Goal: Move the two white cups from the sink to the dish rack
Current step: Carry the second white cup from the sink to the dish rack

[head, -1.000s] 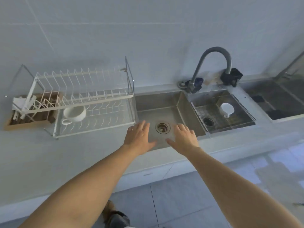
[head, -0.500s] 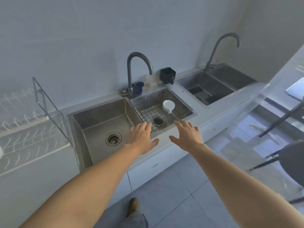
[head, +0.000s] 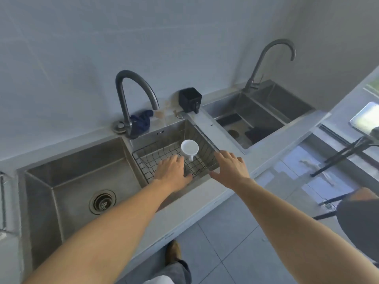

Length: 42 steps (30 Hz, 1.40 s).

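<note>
One white cup (head: 189, 149) stands upright in a wire basket (head: 152, 155) set in the small right basin of the steel sink (head: 75, 160), its handle toward me. My left hand (head: 173, 171) hovers over the basket just left of the cup's handle, fingers spread, holding nothing. My right hand (head: 229, 168) is open over the basin's right rim, a short way right of the cup. Only a sliver of the dish rack (head: 2, 201) shows at the left edge.
A curved grey faucet (head: 131, 95) with a dark blue cloth (head: 141, 123) at its base stands behind the basins. A black box (head: 189, 99) sits on the ledge. A second sink (head: 260, 117) with its own faucet lies to the right. A drain (head: 102, 201) marks the big basin.
The view has swung right, so the dish rack with the other cup has left the picture. Both hands have moved forward and now hang over the basket on either side of the cup.
</note>
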### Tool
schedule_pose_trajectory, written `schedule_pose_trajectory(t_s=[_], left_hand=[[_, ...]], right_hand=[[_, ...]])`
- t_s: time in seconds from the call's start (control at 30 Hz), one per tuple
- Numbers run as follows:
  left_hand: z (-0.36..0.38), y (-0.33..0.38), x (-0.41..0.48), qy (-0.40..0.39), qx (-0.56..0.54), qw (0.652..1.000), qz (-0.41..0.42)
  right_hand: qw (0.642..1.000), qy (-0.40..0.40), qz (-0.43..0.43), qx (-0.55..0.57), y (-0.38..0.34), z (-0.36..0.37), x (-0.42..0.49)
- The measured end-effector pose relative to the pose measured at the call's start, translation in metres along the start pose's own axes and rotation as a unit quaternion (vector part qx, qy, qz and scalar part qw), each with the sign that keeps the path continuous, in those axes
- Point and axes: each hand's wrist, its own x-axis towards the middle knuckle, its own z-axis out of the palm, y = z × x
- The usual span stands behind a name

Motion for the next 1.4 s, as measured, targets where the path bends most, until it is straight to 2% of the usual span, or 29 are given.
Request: schedule_pose_trajectory(t_s=[0.03, 0.17, 0.33, 0.67, 0.83, 1.03, 1.23, 1.4], left_hand=[[0.002, -0.003, 0.034, -0.01, -0.006, 1.0, -0.024], [0.012, -0.01, 0.037, -0.039, 0.003, 0.999, -0.038], [0.019, -0.013, 0.052, -0.035, -0.003, 0.998, -0.051], [0.06, 0.007, 0.089, -0.041, -0.027, 0.984, -0.173], [0.078, 0.036, 0.107, -0.016, -0.075, 0.954, -0.291], [0.099, 0.072, 0.112, -0.007, -0.112, 0.905, -0.409], [0.114, 0.083, 0.119, 0.025, -0.142, 0.868, -0.476], [0.134, 0.081, 0.131, 0.044, -0.136, 0.856, -0.498]], right_hand=[[1.0, -0.017, -0.003, -0.004, 0.011, 0.0, 0.04], [0.999, -0.039, -0.026, -0.021, 0.011, 0.005, 0.057], [0.997, -0.05, -0.047, -0.023, 0.018, 0.013, 0.087], [0.976, -0.117, -0.18, -0.031, 0.044, 0.042, 0.179], [0.95, -0.138, -0.275, -0.048, 0.065, 0.058, 0.224], [0.896, -0.182, -0.401, -0.063, 0.074, 0.07, 0.257], [0.856, -0.196, -0.473, -0.064, 0.062, 0.08, 0.276], [0.839, -0.196, -0.503, -0.071, 0.045, 0.101, 0.29]])
